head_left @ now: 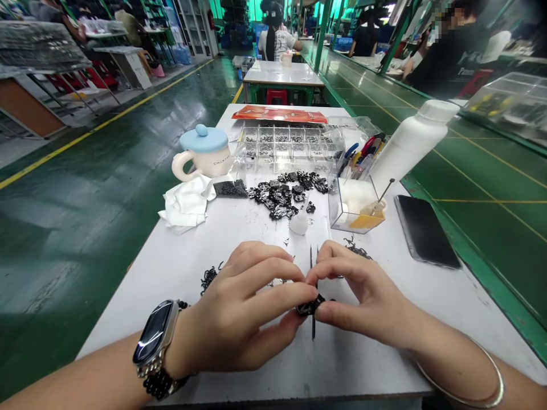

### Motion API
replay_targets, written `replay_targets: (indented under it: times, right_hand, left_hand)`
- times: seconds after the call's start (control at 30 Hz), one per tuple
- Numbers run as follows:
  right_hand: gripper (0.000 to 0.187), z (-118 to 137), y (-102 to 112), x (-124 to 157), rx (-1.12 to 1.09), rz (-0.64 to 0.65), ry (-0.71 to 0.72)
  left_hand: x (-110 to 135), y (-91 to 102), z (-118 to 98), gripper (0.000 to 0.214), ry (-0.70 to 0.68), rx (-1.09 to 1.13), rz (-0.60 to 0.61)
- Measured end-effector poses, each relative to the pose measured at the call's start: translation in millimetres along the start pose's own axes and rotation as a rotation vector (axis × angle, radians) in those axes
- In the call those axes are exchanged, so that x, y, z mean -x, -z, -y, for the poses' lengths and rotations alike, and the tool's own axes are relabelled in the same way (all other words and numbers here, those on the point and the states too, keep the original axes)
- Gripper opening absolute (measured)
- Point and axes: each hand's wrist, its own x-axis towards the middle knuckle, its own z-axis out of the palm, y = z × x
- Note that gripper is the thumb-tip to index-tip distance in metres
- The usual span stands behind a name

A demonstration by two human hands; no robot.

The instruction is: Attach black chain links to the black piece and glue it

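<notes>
A small black part (306,308) with shiny metal spots is pinched between both hands, low over the white table. My left hand (252,310) closes thumb and fingers on its left side, with a watch and a beaded bracelet at the wrist. From the right, my right hand (363,290) grips the same part with thumb and fingertips. Dark thin tweezers (313,327) run lengthwise between the hands, partly hidden by the fingers; whether they are held or lying on the table I cannot tell. Small black curved pieces (209,279) lie beside my left hand, and more (356,249) behind my right.
Beyond the hands lie a pile of black parts (277,196) and a white dropper bottle (299,223). A lidded mug (209,159), crumpled tissue (187,205), compartment box (290,142), clear tool holder (356,219), white bottle (412,145) and phone (427,230) surround them.
</notes>
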Motion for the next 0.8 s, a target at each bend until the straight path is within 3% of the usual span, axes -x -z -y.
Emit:
replay_targets:
  times: [0.53, 0.8]
  right_hand:
    - [0.016, 1.2, -1.7, -1.4, -0.045, 0.039, -0.051]
    - [0.017, -1.6, -6.0, -1.4, -0.08, 0.002, -0.07]
  left_hand:
    - [2.7, -1.9, 1.8, 0.023, -0.089, -0.158, -0.024]
    - [2.8, -1.7, -1.0, 0.022, -0.035, -0.163, -0.014]
